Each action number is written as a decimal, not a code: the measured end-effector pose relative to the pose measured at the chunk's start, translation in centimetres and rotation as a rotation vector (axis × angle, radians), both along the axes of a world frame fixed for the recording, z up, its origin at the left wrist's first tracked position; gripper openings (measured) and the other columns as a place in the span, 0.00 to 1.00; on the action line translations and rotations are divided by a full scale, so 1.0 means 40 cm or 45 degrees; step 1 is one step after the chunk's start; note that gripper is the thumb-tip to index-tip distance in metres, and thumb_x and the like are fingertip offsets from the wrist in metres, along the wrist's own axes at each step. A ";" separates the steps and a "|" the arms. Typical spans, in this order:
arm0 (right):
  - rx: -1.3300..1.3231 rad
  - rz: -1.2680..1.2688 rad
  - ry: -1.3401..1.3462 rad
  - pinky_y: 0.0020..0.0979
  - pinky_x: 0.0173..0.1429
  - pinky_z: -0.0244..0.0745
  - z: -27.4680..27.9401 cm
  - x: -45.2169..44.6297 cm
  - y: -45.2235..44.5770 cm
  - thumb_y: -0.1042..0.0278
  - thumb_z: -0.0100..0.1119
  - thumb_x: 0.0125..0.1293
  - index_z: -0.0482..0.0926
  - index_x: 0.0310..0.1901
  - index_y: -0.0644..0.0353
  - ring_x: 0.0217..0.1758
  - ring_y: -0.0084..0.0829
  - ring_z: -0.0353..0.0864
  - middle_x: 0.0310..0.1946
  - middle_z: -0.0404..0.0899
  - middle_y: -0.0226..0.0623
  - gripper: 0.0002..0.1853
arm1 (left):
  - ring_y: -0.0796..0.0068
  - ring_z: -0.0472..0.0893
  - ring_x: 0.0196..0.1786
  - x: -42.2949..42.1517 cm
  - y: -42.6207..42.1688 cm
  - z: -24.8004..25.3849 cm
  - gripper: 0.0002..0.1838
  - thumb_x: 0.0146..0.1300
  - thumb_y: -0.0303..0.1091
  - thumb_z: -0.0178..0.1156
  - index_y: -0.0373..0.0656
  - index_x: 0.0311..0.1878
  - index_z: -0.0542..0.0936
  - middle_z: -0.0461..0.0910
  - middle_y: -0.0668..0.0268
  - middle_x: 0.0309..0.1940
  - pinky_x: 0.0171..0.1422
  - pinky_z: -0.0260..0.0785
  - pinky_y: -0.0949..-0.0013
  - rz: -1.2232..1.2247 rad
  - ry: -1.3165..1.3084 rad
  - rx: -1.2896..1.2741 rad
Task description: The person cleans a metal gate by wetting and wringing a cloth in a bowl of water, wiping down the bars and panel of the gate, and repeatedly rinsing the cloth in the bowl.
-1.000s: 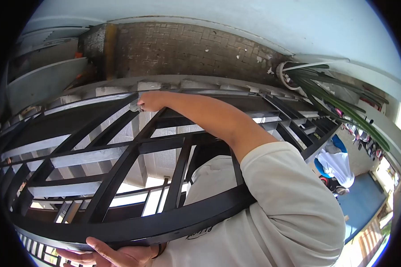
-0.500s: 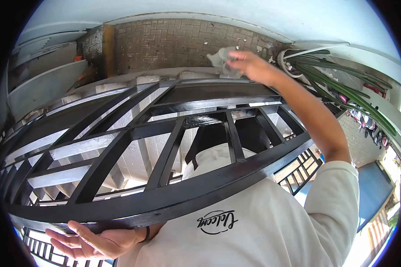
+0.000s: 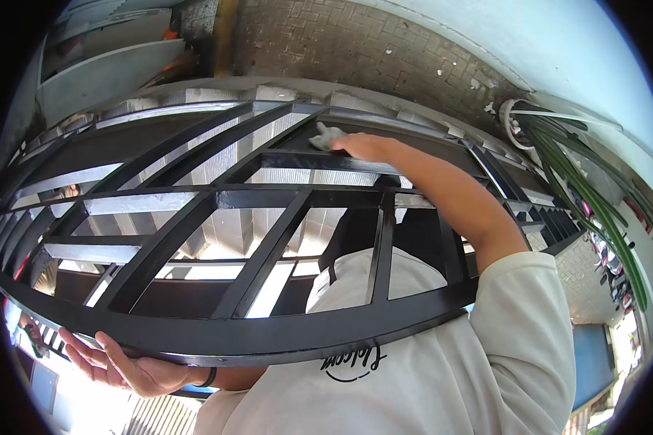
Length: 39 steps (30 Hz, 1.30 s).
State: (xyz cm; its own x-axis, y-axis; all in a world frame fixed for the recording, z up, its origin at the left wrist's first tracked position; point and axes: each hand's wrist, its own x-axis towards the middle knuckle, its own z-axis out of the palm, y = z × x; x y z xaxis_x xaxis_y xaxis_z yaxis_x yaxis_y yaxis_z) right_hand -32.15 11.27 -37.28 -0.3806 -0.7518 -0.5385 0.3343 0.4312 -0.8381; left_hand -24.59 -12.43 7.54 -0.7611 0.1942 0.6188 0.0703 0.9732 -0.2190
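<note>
A large black slatted frame [image 3: 283, 328], like a gate or railing with glossy bars, spans the view in front of my body. My right hand [image 3: 366, 148] grips a crumpled grey rag [image 3: 325, 136]. The rag is at a dark flat panel [image 3: 413, 145] in the far part of the frame, seemingly touching it. At the lower left, my left hand [image 3: 141, 372] is palm up with its fingers stretched out, close under the near rail. Whether its palm bears the rail's weight I cannot tell.
Light ridged sheeting or steps [image 3: 225, 159] show through the gaps. Beyond lie a brick-paved floor [image 3: 319, 43] and a pale wall [image 3: 559, 36]. A pot [image 3: 511, 123] with long green leaves [image 3: 580, 174] stands at the right. Part of another person [image 3: 29, 330] appears at the left edge.
My right hand has brought the rag from beyond the frame's far edge down and left onto the dark panel. The view has shifted. My left hand stays by the near rail.
</note>
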 end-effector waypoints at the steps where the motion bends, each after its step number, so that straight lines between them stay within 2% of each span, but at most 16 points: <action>1: 0.091 0.026 -0.053 0.44 0.69 0.62 0.006 0.003 0.045 0.46 0.37 0.73 0.77 0.58 0.61 0.64 0.46 0.72 0.63 0.74 0.50 0.28 | 0.45 0.70 0.69 -0.004 0.005 0.000 0.16 0.75 0.32 0.48 0.41 0.52 0.85 0.69 0.53 0.64 0.62 0.77 0.42 -0.017 -0.020 -0.008; 6: 0.190 0.301 -0.013 0.43 0.68 0.63 -0.205 0.076 0.288 0.52 0.36 0.75 0.76 0.58 0.65 0.65 0.46 0.73 0.62 0.74 0.54 0.27 | 0.42 0.70 0.68 -0.014 0.023 -0.007 0.17 0.74 0.29 0.46 0.37 0.51 0.85 0.68 0.46 0.63 0.67 0.70 0.37 -0.010 -0.036 0.000; 7: 0.299 0.205 -0.142 0.43 0.68 0.63 -0.184 0.076 0.305 0.52 0.37 0.75 0.76 0.59 0.65 0.65 0.46 0.73 0.62 0.74 0.54 0.27 | 0.54 0.76 0.64 -0.029 0.043 -0.017 0.11 0.69 0.25 0.56 0.38 0.48 0.86 0.74 0.51 0.62 0.69 0.71 0.57 -0.109 0.025 0.146; 8: 0.411 0.103 -0.274 0.44 0.69 0.62 -0.159 0.088 0.317 0.53 0.37 0.74 0.75 0.59 0.65 0.65 0.45 0.73 0.62 0.74 0.54 0.26 | 0.54 0.76 0.64 -0.026 0.048 -0.015 0.11 0.69 0.25 0.56 0.38 0.48 0.86 0.74 0.51 0.62 0.69 0.71 0.57 -0.099 0.024 0.138; 9: 0.251 -0.212 0.221 0.44 0.70 0.61 -0.194 0.186 0.286 0.53 0.37 0.74 0.74 0.62 0.62 0.66 0.46 0.72 0.63 0.73 0.54 0.26 | 0.55 0.75 0.64 -0.024 0.045 -0.015 0.11 0.69 0.24 0.56 0.38 0.48 0.86 0.73 0.50 0.62 0.69 0.70 0.57 -0.070 0.016 0.096; 11: 0.269 0.413 0.026 0.45 0.72 0.59 -0.128 0.050 0.206 0.51 0.37 0.74 0.71 0.65 0.57 0.68 0.47 0.70 0.64 0.72 0.54 0.27 | 0.57 0.74 0.65 -0.026 0.044 -0.013 0.11 0.68 0.22 0.55 0.37 0.48 0.86 0.73 0.49 0.63 0.70 0.69 0.58 -0.069 0.000 0.131; 12: 0.275 0.371 -0.028 0.46 0.71 0.60 -0.033 0.005 0.156 0.49 0.36 0.75 0.73 0.63 0.54 0.67 0.49 0.71 0.65 0.71 0.53 0.25 | 0.57 0.74 0.65 -0.031 0.051 -0.016 0.11 0.68 0.22 0.55 0.37 0.48 0.86 0.73 0.49 0.63 0.70 0.69 0.58 -0.070 -0.008 0.134; 15: 0.125 0.182 0.039 0.44 0.74 0.57 -0.105 -0.002 -0.059 0.45 0.32 0.77 0.67 0.68 0.55 0.72 0.46 0.65 0.70 0.65 0.52 0.29 | 0.56 0.73 0.66 -0.035 0.056 -0.023 0.11 0.69 0.22 0.55 0.36 0.48 0.86 0.73 0.49 0.63 0.71 0.69 0.57 -0.021 0.074 0.392; 19: -0.117 -0.006 -0.169 0.43 0.77 0.50 -0.134 -0.001 -0.061 0.43 0.29 0.75 0.66 0.69 0.58 0.79 0.48 0.53 0.75 0.55 0.52 0.32 | 0.53 0.72 0.68 -0.023 0.011 0.009 0.11 0.68 0.21 0.55 0.35 0.48 0.85 0.72 0.49 0.63 0.71 0.70 0.55 -0.129 -0.091 0.079; 21: 0.110 0.006 -0.293 0.42 0.77 0.51 -0.140 0.013 0.050 0.42 0.27 0.76 0.67 0.68 0.60 0.78 0.46 0.55 0.75 0.57 0.51 0.34 | 0.51 0.72 0.68 -0.024 0.006 0.015 0.12 0.68 0.20 0.54 0.33 0.48 0.84 0.72 0.47 0.63 0.71 0.72 0.54 -0.171 -0.138 0.034; 23: 0.221 -0.017 -0.441 0.39 0.77 0.50 -0.380 0.110 0.136 0.36 0.31 0.74 0.66 0.69 0.62 0.74 0.41 0.63 0.72 0.64 0.47 0.37 | 0.51 0.72 0.68 -0.011 -0.017 0.024 0.12 0.68 0.19 0.53 0.33 0.48 0.84 0.72 0.47 0.63 0.71 0.72 0.54 -0.118 -0.134 0.036; 26: 0.366 -0.022 -0.445 0.41 0.77 0.50 -0.504 0.205 0.317 0.46 0.35 0.69 0.65 0.69 0.62 0.76 0.45 0.59 0.73 0.60 0.51 0.35 | 0.49 0.71 0.68 -0.006 -0.019 0.026 0.13 0.66 0.18 0.53 0.30 0.49 0.83 0.71 0.46 0.64 0.71 0.71 0.53 -0.069 -0.147 0.044; 32: 0.951 -0.102 -0.165 0.45 0.78 0.51 -0.431 0.258 0.466 0.46 0.30 0.71 0.68 0.68 0.58 0.76 0.50 0.59 0.72 0.61 0.53 0.32 | 0.44 0.70 0.68 -0.011 -0.009 0.045 0.13 0.68 0.20 0.54 0.31 0.52 0.82 0.67 0.44 0.66 0.71 0.71 0.51 -0.087 -0.319 -0.117; 33: 0.400 0.519 0.058 0.47 0.77 0.54 -0.516 0.232 0.471 0.49 0.29 0.74 0.68 0.67 0.58 0.74 0.51 0.62 0.71 0.63 0.53 0.30 | 0.45 0.69 0.69 -0.009 -0.006 0.049 0.13 0.69 0.20 0.54 0.33 0.53 0.82 0.65 0.47 0.67 0.71 0.71 0.50 -0.059 -0.345 -0.134; 36: 0.361 0.258 -0.019 0.47 0.76 0.56 -0.400 0.141 0.282 0.56 0.32 0.78 0.70 0.65 0.62 0.74 0.49 0.63 0.69 0.66 0.52 0.25 | 0.45 0.69 0.69 -0.013 0.019 0.036 0.13 0.69 0.21 0.54 0.34 0.52 0.83 0.64 0.47 0.67 0.72 0.70 0.49 -0.008 -0.338 -0.186; 39: 0.079 0.259 0.105 0.42 0.82 0.44 -0.289 0.036 0.051 0.49 0.29 0.79 0.63 0.71 0.59 0.82 0.43 0.45 0.78 0.48 0.46 0.29 | 0.44 0.68 0.70 -0.008 0.022 0.040 0.13 0.68 0.20 0.55 0.33 0.53 0.82 0.64 0.47 0.67 0.72 0.70 0.49 0.016 -0.362 -0.175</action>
